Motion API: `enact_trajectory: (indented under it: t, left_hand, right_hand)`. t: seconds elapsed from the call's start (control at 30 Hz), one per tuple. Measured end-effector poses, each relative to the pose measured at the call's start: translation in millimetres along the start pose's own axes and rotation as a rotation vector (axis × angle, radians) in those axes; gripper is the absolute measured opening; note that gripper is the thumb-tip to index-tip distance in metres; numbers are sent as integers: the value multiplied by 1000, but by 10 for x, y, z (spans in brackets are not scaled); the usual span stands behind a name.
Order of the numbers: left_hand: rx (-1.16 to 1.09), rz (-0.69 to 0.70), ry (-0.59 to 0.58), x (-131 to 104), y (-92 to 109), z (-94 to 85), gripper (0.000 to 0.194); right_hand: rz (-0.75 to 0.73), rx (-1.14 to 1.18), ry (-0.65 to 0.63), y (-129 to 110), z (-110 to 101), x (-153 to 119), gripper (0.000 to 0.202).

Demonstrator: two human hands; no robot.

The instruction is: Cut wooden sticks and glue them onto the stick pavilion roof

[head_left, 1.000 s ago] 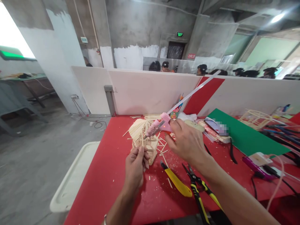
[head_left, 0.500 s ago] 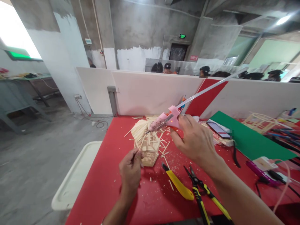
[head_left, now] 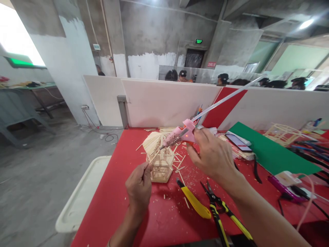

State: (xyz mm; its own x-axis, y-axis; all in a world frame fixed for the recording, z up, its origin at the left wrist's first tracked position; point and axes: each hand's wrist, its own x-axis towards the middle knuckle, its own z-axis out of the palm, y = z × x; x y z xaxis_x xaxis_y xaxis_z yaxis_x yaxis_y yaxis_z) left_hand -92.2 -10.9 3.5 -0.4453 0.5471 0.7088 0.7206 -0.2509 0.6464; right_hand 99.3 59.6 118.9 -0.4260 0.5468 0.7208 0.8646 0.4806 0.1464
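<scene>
My right hand (head_left: 216, 154) grips a pink hot glue gun (head_left: 177, 134) by its handle, nozzle pointing down and left. A long clear glue stick (head_left: 228, 97) juts from the back of the gun. My left hand (head_left: 140, 183) pinches a thin wooden stick (head_left: 154, 158) that slants up to the right, its far end close to the nozzle; whether they touch I cannot tell. Behind them stands a many-sided model of wooden sticks (head_left: 162, 171) with a slatted roof (head_left: 150, 142), partly hidden by the stick and gun.
A yellow utility knife (head_left: 196, 202) and yellow-black pliers (head_left: 218, 202) lie in front on the red table (head_left: 110, 206). Loose sticks (head_left: 180, 164) litter the right of the model. Farther right are a phone (head_left: 238, 142), a green board (head_left: 272, 151) and a power strip (head_left: 285, 188).
My left hand has shifted slightly left with the wooden stick, whose length shows more clearly. The glue gun has moved slightly left and down, still in my right hand.
</scene>
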Motion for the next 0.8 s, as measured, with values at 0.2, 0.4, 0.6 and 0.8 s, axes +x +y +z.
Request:
enact_trajectory:
  t: [0.2, 0.4, 0.6, 0.8]
  left_hand:
    - [-129, -181, -17, 7, 83, 0, 10]
    - [-255, -328, -44, 2, 127, 32, 12]
    - [-534, -539, -201, 1, 176, 81, 26]
    - [-707, -629, -227, -3, 237, 89, 29]
  right_hand:
    - [17, 12, -29, 6, -4, -6, 25]
    - [50, 50, -61, -1, -3, -8, 23]
    - [66, 86, 4, -21, 2, -12, 24]
    - [56, 65, 20, -41, 23, -21, 27]
